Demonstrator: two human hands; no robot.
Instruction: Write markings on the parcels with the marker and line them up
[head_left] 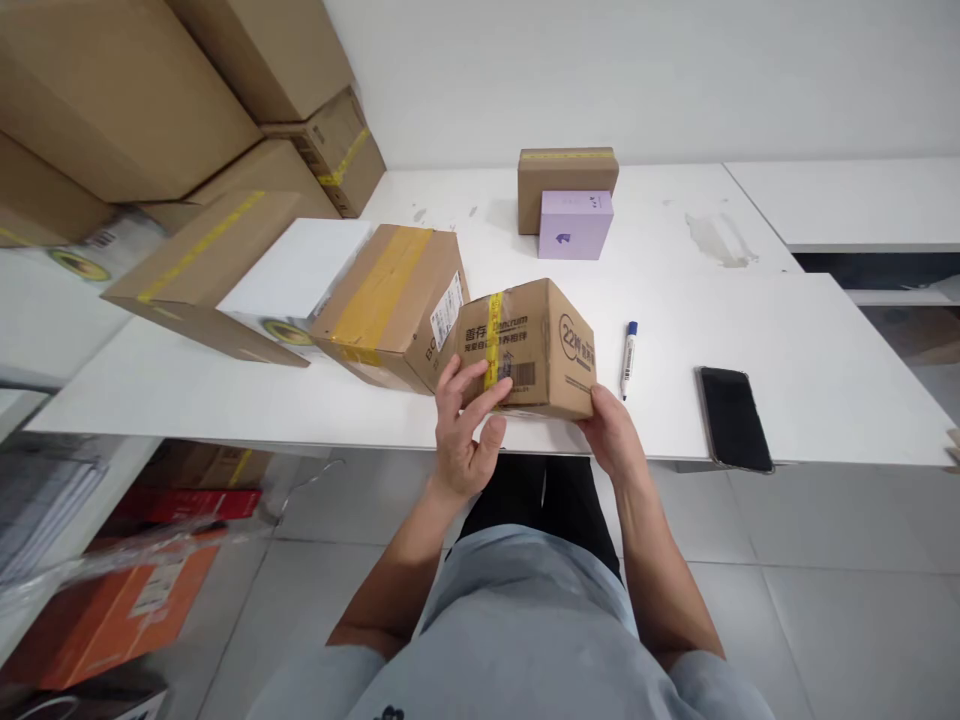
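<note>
A small brown cardboard box with black print and a strip of yellow tape stands tilted near the table's front edge. My right hand grips its lower right corner, thumb on the side and the other fingers mostly hidden beneath. On the printed face with the barcode, my left hand rests its spread fingertips beside the tape, its thumb held away from the box. Just left of it stands a larger taped carton with a white label. A blue-capped marker lies to the right of my right hand.
A black phone lies at the front edge. A lilac box stands before a brown box at the back. Left are a white box, a long carton and stacked cartons. An orange box sits below.
</note>
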